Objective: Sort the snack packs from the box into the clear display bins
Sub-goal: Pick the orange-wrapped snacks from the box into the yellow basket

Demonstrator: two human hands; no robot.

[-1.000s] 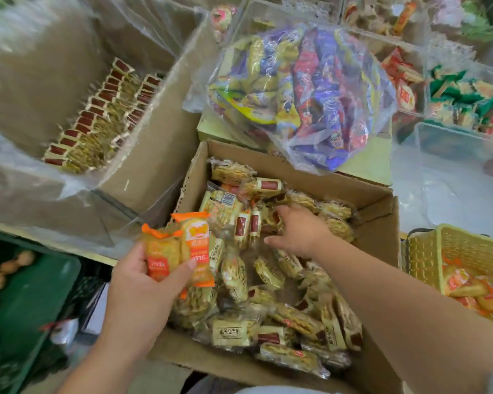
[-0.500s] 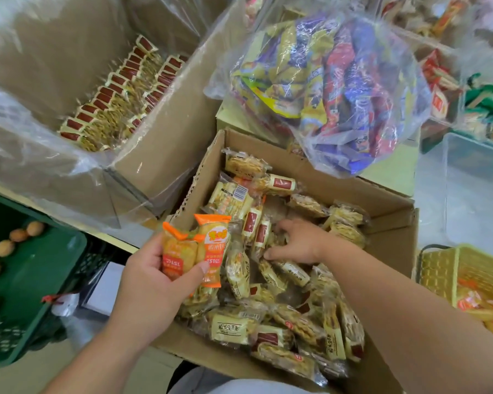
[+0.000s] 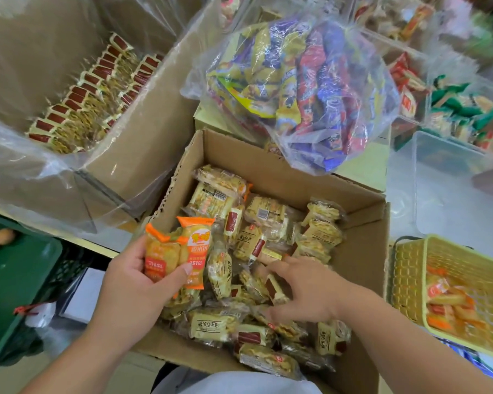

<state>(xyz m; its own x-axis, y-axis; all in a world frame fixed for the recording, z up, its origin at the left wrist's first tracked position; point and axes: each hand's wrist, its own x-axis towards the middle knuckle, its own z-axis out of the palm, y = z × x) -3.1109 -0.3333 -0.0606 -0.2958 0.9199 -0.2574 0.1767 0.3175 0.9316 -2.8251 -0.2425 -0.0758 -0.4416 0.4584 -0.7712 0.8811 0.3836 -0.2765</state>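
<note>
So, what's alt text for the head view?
A person's left hand holds two orange snack packs at the rim of a cardboard box of yellow packs, while the right hand reaches among them. A clear bag of colourful snacks sits behind the box, a yellow basket to its right.

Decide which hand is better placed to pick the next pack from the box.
Right. The right hand is free, fingers among loose packs in the box; the left hand grips two orange packs.

The digits "151" show on both orange snack packs left of centre (Chinese print on the beige packs below is too blurred to read).
</note>
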